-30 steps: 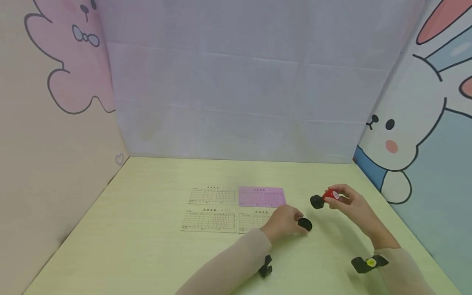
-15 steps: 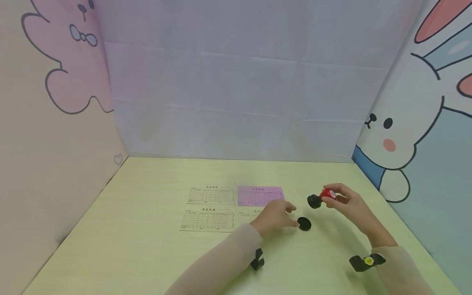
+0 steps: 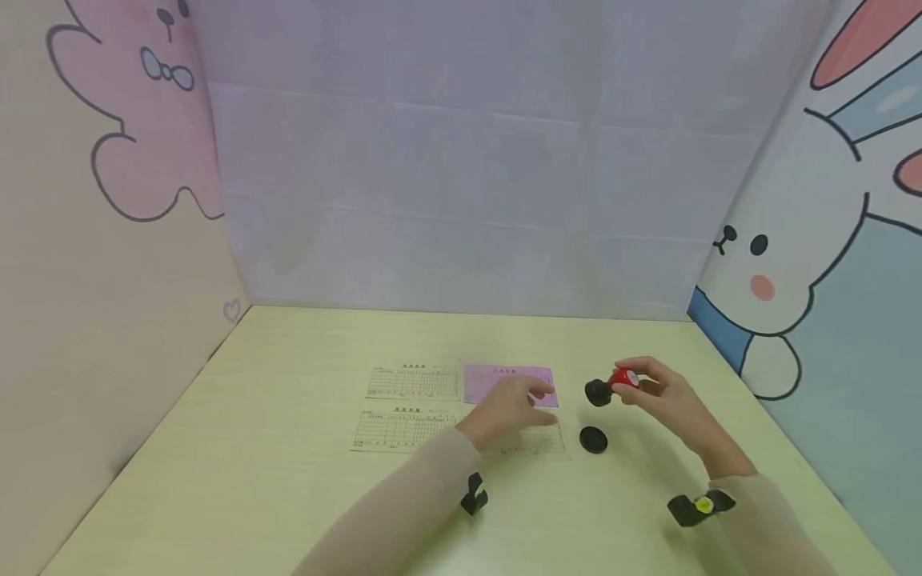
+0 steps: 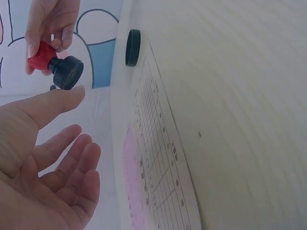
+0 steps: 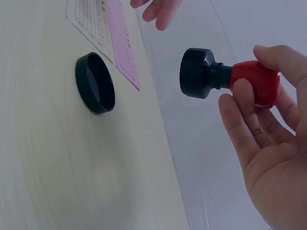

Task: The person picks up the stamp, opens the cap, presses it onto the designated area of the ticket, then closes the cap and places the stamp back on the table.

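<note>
Two hands are above the table [image 3: 252, 480]. Right hand [image 3: 670, 396] grips red handle [image 5: 259, 82] of black-headed stamp [image 5: 222, 75], held in air near black cap [image 3: 594, 440] lying beside printed slips [image 3: 403, 432]. Left hand [image 3: 507, 408] hovers over slips, thumb and fingers apart; pink slip [image 3: 479, 384] partly hidden.

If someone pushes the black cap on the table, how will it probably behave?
The cap would probably slide rather than roll, since it lies flat. Tipping seems unlikely, because it is low and wide. Its hollow inside suggests it may be light.
</note>
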The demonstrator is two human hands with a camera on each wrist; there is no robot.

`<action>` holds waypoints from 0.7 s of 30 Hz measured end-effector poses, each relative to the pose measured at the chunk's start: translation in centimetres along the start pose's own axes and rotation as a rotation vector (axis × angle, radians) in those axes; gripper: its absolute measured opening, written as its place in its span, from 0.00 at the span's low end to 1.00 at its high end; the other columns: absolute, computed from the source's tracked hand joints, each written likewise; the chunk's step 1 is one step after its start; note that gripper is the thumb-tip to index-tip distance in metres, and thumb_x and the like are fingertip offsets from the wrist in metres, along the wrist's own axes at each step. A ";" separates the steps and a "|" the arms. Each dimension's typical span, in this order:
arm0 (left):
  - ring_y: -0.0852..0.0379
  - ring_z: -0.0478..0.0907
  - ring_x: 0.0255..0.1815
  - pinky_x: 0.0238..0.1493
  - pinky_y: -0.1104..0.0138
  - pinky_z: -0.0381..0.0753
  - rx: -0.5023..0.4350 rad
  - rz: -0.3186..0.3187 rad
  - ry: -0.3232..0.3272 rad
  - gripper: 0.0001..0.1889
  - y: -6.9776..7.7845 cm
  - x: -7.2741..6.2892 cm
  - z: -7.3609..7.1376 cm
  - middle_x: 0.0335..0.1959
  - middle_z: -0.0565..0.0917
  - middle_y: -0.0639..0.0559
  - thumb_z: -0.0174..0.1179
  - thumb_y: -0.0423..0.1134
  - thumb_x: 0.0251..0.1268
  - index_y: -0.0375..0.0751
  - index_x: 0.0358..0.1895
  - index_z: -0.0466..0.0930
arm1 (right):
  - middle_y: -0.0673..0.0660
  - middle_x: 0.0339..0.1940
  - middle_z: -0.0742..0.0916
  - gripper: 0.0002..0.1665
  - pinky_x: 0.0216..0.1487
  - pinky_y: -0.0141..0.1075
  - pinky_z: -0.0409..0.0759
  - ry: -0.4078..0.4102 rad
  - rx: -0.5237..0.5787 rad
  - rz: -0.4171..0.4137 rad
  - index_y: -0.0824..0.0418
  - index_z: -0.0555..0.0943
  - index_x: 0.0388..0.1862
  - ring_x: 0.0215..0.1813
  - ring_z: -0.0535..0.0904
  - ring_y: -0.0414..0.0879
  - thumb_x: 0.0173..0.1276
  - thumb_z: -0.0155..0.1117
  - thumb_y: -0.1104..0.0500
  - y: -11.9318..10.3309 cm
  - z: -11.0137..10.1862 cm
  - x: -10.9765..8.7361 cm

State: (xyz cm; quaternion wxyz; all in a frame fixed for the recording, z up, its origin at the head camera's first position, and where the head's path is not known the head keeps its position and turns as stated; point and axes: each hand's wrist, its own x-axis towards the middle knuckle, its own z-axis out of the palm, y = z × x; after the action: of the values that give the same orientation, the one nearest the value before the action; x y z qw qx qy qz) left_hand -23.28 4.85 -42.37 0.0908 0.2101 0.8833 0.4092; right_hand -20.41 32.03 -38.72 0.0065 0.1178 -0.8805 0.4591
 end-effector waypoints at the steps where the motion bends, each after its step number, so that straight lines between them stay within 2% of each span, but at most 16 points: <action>1: 0.59 0.80 0.49 0.51 0.68 0.79 0.015 0.001 0.004 0.26 -0.2 0.0 -0.3 0.51 0.85 0.55 0.75 0.45 0.58 0.46 0.61 0.83 | 0.62 0.59 0.80 0.30 0.60 0.54 0.77 0.000 0.000 0.002 0.59 0.72 0.67 0.55 0.83 0.52 0.73 0.65 0.48 -0.1 0.2 0.1; 4: 0.58 0.80 0.50 0.52 0.67 0.80 0.030 -0.003 0.018 0.26 -0.9 -0.2 -1.5 0.51 0.84 0.55 0.74 0.46 0.58 0.47 0.61 0.82 | 0.63 0.60 0.79 0.30 0.62 0.62 0.73 -0.006 0.014 -0.001 0.60 0.72 0.68 0.58 0.81 0.58 0.73 0.65 0.48 -0.4 0.7 0.5; 11: 0.51 0.79 0.55 0.54 0.59 0.80 0.031 0.024 0.026 0.25 -2.4 -1.3 -4.7 0.55 0.83 0.49 0.71 0.44 0.63 0.45 0.62 0.80 | 0.62 0.60 0.80 0.30 0.63 0.61 0.73 -0.027 0.048 -0.008 0.59 0.72 0.68 0.58 0.81 0.57 0.72 0.67 0.49 -0.8 2.0 1.2; 14: 0.48 0.79 0.56 0.56 0.56 0.79 0.034 0.023 0.049 0.24 -3.0 -2.0 -6.2 0.56 0.83 0.48 0.70 0.44 0.63 0.45 0.62 0.80 | 0.62 0.60 0.80 0.29 0.61 0.56 0.76 -0.036 0.050 -0.017 0.59 0.73 0.67 0.57 0.81 0.57 0.71 0.68 0.50 -0.9 2.5 1.6; 21: 0.48 0.78 0.56 0.56 0.54 0.79 0.040 0.012 0.112 0.23 -5.3 -3.5 -9.0 0.57 0.82 0.49 0.71 0.43 0.62 0.43 0.61 0.82 | 0.61 0.57 0.81 0.26 0.53 0.38 0.80 -0.069 0.055 -0.056 0.59 0.76 0.62 0.51 0.83 0.54 0.70 0.70 0.52 -1.3 3.7 2.6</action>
State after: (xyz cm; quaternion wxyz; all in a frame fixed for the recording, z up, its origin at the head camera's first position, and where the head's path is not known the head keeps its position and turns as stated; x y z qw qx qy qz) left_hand -24.76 -5.93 -40.63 0.0345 0.1940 0.8937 0.4031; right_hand -22.31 27.86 -39.52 -0.0145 0.1581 -0.8636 0.4785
